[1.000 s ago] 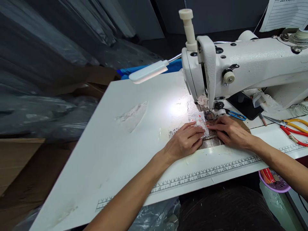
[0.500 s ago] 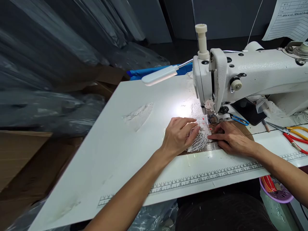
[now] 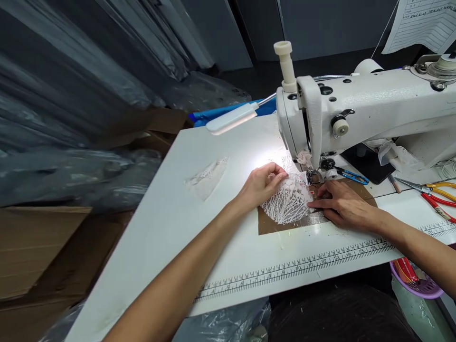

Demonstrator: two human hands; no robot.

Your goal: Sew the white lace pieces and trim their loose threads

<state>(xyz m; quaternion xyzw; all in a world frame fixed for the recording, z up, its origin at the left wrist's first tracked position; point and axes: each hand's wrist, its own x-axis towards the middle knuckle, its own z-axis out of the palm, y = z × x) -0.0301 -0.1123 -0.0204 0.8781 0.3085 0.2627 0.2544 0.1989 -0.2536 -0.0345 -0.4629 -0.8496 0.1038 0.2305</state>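
Note:
A white lace piece (image 3: 289, 202) lies fanned out on a brown patch of the sewing table, its top edge under the presser foot (image 3: 313, 177) of a white sewing machine (image 3: 359, 111). My left hand (image 3: 261, 185) pinches the lace's upper left edge, fingers curled closed on it. My right hand (image 3: 338, 202) lies flat, fingers pressed on the lace's right edge just below the presser foot.
A second lace piece (image 3: 208, 176) lies to the left on the white table (image 3: 171, 223). A lamp head (image 3: 231, 118) hangs over the table. Blue snips (image 3: 351, 176), red and yellow scissors (image 3: 436, 194) and a purple basket (image 3: 416, 280) are at the right. Cardboard boxes and plastic-wrapped bundles stand left.
My left hand has slid up and left from over the lace to its upper left edge, uncovering the fanned lace. My right hand stays almost in place.

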